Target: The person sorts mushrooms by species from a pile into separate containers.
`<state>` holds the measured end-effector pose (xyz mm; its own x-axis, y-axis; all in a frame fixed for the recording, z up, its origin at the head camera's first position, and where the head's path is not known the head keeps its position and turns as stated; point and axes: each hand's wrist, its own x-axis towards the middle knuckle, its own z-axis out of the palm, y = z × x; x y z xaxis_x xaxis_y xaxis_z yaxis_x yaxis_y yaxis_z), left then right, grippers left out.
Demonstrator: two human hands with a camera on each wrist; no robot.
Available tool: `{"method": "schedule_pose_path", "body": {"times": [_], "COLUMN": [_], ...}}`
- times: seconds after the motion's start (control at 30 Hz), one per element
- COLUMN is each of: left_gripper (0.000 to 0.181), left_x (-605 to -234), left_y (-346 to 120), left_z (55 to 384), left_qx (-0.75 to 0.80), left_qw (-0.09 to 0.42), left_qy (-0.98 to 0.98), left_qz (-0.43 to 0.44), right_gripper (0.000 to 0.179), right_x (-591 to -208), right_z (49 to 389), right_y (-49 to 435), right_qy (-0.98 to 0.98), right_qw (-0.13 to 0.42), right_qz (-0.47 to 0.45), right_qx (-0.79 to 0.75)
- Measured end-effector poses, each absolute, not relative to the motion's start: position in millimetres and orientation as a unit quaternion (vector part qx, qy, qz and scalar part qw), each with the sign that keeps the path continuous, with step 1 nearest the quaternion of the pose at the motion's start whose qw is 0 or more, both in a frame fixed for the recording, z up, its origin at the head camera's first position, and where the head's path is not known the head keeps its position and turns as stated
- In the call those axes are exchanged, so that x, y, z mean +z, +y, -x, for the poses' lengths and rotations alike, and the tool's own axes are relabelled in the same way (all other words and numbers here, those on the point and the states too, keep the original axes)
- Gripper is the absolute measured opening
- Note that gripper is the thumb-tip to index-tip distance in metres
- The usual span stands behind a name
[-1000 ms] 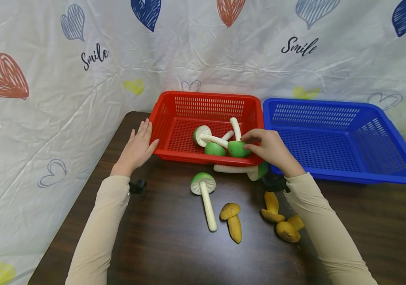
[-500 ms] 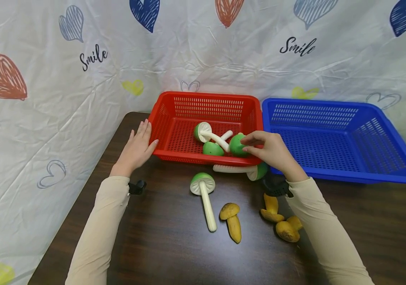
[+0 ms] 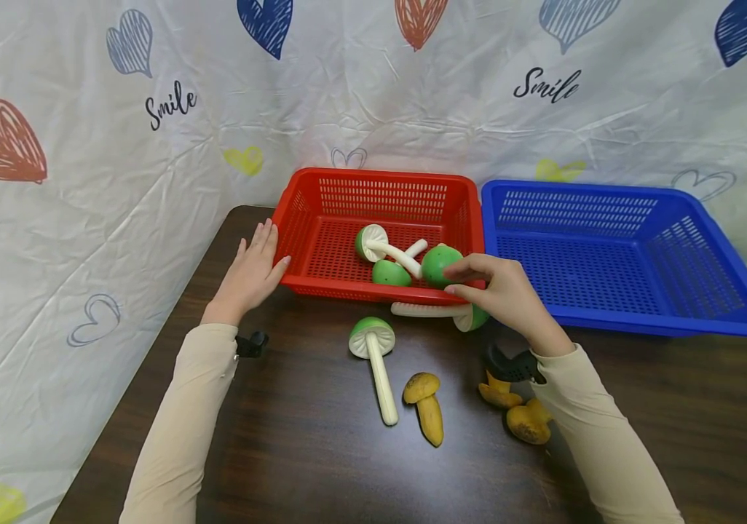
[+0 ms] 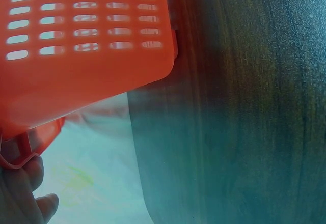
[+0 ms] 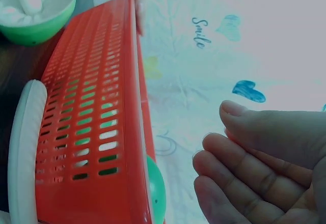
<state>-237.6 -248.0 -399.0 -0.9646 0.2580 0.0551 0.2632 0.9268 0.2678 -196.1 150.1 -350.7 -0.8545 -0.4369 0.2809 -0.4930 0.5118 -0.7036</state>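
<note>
My left hand rests flat against the left rim of the red basket, fingers straight. At the basket's right front corner my right hand hovers over the rim, thumb and fingers apart with nothing between them, as the right wrist view also shows. Close to its fingertips lies a green-capped toy mushroom inside the basket, cap up. Two more green-capped mushrooms lie left of it. Outside, a green-capped mushroom lies along the basket's front wall, its cap partly under my right hand.
A blue basket stands right beside the red one. On the dark table lie another green-capped mushroom, a yellow-brown mushroom and two more yellow-brown mushrooms near my right forearm. A printed cloth hangs behind.
The green-capped mushroom by my right hand has tipped from stem up to cap up in the basket. My right hand has let go and drawn slightly back toward me. My left hand stays put.
</note>
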Motion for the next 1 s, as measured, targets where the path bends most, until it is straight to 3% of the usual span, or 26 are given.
{"method": "schedule_pose_path", "body": {"times": [0.4,0.8,1.0], "left_gripper": [0.069,0.069,0.07], "left_x": [-399.2,-399.4,-399.9], "left_y": [-247.6,-247.6,-247.6], "left_z": [238.8,239.5,239.8], "left_qx": [-0.148,-0.149,-0.148], "left_qw": [0.011,0.008,0.006], "left_qy": [-0.98,-0.98,-0.981], "left_qz": [0.131,0.129,0.128], "right_gripper": [0.02,0.018,0.021], "right_x": [-351.7,-354.2,-356.7], "right_z": [173.8,157.0,150.5], "right_y": [149.5,146.5,146.0], "right_qy": [-0.863,-0.843,-0.842], "right_qw": [0.045,0.018,0.04], "right_qz": [-0.285,-0.293,-0.312], "right_qx": [0.414,0.451,0.438]}}
